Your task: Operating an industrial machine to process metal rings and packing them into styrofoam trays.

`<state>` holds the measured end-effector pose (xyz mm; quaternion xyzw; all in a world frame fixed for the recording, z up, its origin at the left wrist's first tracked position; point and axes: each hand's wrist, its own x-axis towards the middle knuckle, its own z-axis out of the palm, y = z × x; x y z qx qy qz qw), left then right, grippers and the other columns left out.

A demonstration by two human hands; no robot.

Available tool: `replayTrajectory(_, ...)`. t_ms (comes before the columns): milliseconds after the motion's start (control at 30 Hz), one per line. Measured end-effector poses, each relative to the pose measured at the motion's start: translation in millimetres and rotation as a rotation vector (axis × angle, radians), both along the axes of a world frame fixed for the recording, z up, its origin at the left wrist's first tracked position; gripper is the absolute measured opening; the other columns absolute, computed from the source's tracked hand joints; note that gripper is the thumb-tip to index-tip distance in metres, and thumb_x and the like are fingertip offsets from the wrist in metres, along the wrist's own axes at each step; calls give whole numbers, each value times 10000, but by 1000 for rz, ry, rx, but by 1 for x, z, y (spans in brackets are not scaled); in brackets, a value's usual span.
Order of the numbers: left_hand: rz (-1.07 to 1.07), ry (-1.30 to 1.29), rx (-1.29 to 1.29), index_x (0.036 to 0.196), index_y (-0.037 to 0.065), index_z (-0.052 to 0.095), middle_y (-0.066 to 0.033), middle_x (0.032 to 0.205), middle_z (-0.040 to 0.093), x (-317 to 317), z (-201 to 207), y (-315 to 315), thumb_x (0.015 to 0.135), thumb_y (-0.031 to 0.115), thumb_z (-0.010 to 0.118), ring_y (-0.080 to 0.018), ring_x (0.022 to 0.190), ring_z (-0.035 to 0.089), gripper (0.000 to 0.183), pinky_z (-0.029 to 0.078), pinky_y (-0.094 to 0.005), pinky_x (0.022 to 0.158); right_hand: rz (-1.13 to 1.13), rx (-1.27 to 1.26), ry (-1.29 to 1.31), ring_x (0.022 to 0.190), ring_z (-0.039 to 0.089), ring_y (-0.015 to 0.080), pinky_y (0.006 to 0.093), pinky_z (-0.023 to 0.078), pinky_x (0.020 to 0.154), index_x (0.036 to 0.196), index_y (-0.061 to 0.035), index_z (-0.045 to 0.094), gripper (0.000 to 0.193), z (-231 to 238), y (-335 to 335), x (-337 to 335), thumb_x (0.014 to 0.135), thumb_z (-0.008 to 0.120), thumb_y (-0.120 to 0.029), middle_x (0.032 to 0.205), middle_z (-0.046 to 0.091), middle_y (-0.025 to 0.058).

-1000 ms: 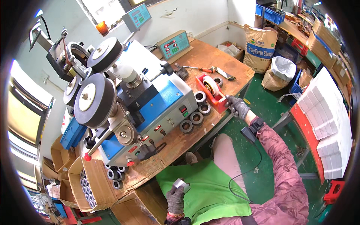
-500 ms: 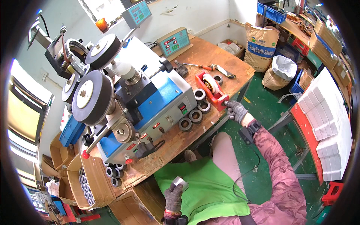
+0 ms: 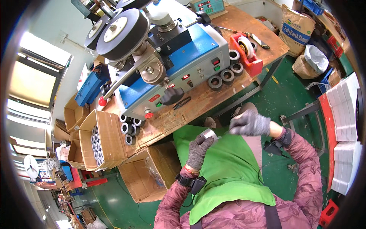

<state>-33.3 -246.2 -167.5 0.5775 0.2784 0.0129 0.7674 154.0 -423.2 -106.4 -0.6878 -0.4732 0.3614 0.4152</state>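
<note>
My left hand (image 3: 199,152), in a grey glove, grips a small silvery-white roll (image 3: 209,133) above the green apron (image 3: 232,168). Close to its right side, my gloved right hand (image 3: 250,124) has its fingers pinched together. A thin see-through strip (image 3: 224,136), which looks like clear tape, shows faintly between the roll and those fingertips. Its far end is blurred. On the wooden bench (image 3: 190,114) ahead stands a red tape dispenser (image 3: 256,68) with a tape roll (image 3: 246,47) in it. Several dark rings with pale rims (image 3: 215,82) lie beside the dispenser.
A blue-and-white machine (image 3: 179,68) with large black wheels (image 3: 124,32) fills much of the bench. More rings (image 3: 127,129) lie at its left end. Cardboard boxes (image 3: 143,179) stand left of my apron. White stacks (image 3: 345,126) rest on a red surface at right.
My right hand has left the tape dispenser and come back to beside my left hand. The left hand with the roll is higher in the picture. The whole view has shifted.
</note>
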Motion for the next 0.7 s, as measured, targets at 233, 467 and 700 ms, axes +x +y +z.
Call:
replayTrajectory(233, -42, -23, 119, 1150, -9, 574, -49, 1020, 619, -14, 23, -12, 837, 153, 645, -110, 919, 548, 359, 429, -250, 846, 93, -300, -365, 679, 608, 333, 422, 478, 630, 808, -106, 675, 305, 3, 40, -35, 769, 632, -405, 650, 610, 141)
replayTrajectory(467, -34, -91, -167, 1221, -69, 501, -107, 1056, 628, -34, 11, -5, 824, 254, 652, -197, 1002, 583, 533, 435, -280, 880, 154, -83, -211, 783, 627, 295, 395, 481, 703, 1103, -108, 574, 406, -6, 22, -12, 788, 659, -350, 827, 623, 136)
replayTrajectory(700, -56, -159, -152, 975, 4, 585, -24, 896, 586, -31, 14, -13, 752, 303, 746, -114, 828, 513, 406, 425, -261, 817, 102, -91, -157, 872, 633, 304, 384, 490, 757, 1133, -67, 537, 458, -7, 32, -29, 779, 678, -322, 924, 648, 157)
